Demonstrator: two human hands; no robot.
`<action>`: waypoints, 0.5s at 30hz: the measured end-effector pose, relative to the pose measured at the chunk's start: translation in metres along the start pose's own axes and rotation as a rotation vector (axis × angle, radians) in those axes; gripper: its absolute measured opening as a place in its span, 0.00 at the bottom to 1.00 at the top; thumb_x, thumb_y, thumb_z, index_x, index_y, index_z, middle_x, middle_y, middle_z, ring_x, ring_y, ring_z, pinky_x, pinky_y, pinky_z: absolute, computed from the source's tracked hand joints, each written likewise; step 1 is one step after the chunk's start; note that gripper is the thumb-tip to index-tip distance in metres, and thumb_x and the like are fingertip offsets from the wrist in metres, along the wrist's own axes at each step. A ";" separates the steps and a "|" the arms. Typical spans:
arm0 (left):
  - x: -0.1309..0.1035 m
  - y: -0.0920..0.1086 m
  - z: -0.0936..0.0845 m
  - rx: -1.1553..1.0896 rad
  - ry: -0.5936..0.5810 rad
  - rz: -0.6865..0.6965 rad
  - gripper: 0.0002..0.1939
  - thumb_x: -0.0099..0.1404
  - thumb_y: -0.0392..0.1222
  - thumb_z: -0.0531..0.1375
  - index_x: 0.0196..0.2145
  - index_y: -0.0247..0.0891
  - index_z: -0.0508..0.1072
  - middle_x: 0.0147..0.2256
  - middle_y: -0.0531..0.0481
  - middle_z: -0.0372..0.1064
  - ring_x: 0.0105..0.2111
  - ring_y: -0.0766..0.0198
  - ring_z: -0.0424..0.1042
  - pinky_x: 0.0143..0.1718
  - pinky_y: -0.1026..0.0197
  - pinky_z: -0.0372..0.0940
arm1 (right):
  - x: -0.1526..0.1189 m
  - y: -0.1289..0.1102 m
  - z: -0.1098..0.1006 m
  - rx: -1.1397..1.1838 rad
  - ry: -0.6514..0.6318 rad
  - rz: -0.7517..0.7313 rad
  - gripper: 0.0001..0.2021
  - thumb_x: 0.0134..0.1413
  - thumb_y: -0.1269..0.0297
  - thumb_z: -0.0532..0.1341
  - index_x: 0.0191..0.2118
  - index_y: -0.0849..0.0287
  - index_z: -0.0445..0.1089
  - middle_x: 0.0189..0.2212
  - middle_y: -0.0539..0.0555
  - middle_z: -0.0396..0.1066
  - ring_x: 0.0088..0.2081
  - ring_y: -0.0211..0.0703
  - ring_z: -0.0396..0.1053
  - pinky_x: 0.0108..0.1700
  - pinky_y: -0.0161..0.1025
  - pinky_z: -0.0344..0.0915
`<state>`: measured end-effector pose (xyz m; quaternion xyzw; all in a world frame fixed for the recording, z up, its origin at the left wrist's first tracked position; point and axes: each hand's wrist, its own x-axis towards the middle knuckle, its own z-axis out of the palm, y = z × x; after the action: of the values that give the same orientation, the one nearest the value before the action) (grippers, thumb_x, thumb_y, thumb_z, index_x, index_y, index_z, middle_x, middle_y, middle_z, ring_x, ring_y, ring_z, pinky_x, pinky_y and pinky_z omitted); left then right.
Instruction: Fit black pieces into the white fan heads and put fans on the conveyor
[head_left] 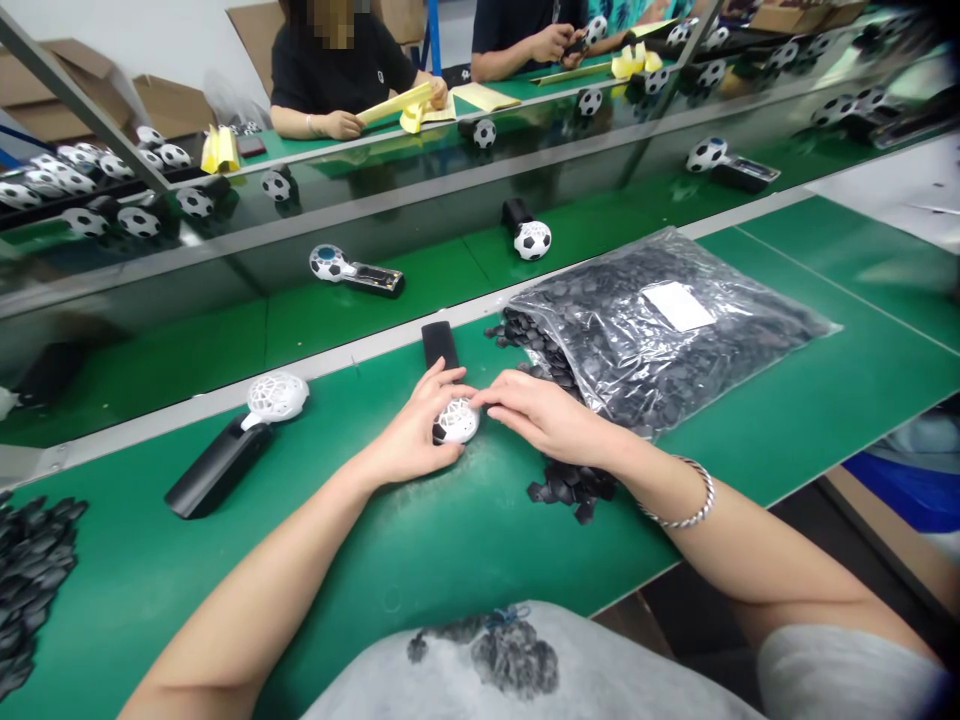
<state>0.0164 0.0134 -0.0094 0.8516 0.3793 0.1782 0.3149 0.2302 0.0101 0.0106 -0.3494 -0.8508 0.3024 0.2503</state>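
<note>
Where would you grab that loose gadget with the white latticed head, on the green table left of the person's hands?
Probably by the black handle, from above on the near side, fingers across its width. It is long and straight and slants toward the wearer, while the white latticed head is rounded, full of openings and farther off, by the metal rail.

Bright room, light pale and fairly even; lamps out of my sight. Hard white glints streak the clear plastic bag of small black pieces (pixel 712 340). Long, dark, glossy panel behind the bench (pixel 405 160) gives back murky reflections. Soft, faint shadow on the smooth green tabletop (pixel 420 540), below the bare left hand (pixel 409 435). Smooth white surface, far right (pixel 855 190), smeared and washed out. Edges stretched, wide-angle; top right corner blacked out. Far side softly blurred.
</note>
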 end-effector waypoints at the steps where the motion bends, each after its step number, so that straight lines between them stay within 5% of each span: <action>1: 0.000 0.000 0.000 0.002 0.001 -0.003 0.29 0.50 0.32 0.58 0.51 0.41 0.60 0.60 0.44 0.48 0.63 0.50 0.34 0.60 0.41 0.42 | 0.000 0.000 0.000 0.010 0.010 0.013 0.10 0.58 0.71 0.52 0.42 0.58 0.68 0.37 0.55 0.68 0.39 0.41 0.66 0.43 0.39 0.63; 8: -0.001 0.002 0.001 0.000 0.030 -0.004 0.28 0.50 0.33 0.59 0.50 0.40 0.61 0.59 0.44 0.50 0.63 0.50 0.36 0.60 0.42 0.43 | 0.001 0.000 0.012 0.266 0.095 0.147 0.04 0.54 0.68 0.58 0.34 0.59 0.69 0.32 0.52 0.69 0.32 0.37 0.66 0.36 0.35 0.64; 15: 0.003 0.002 0.004 -0.044 0.088 -0.001 0.24 0.55 0.48 0.62 0.48 0.40 0.64 0.56 0.42 0.57 0.63 0.50 0.40 0.60 0.42 0.44 | 0.003 0.000 0.024 0.373 0.105 0.227 0.03 0.51 0.68 0.59 0.31 0.61 0.69 0.26 0.50 0.67 0.27 0.34 0.63 0.30 0.33 0.62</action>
<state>0.0220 0.0131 -0.0109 0.8357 0.3890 0.2235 0.3167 0.2130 0.0048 -0.0053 -0.4060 -0.7212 0.4619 0.3190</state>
